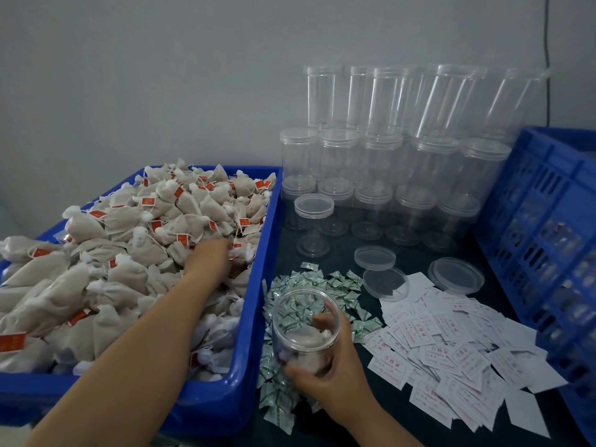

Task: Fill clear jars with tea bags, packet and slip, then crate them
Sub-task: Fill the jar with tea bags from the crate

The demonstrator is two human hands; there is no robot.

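My right hand (332, 372) grips an open clear jar (304, 321) near the table's front, tilted towards me, with a few tea bags inside. My left hand (213, 253) reaches into the blue bin (258, 317) of beige tea bags (129, 246) with red tags; its fingers are buried among the bags, so its grasp is hidden. Green-and-white packets (309, 282) lie in a heap under and around the jar. White slips (451, 343) with red print are spread to the right.
Stacks of lidded empty clear jars (387, 156) stand at the back against the wall. Three loose lids (456, 275) lie in front of them. A blue slatted crate (548, 240) stands at the right edge, holding some filled jars.
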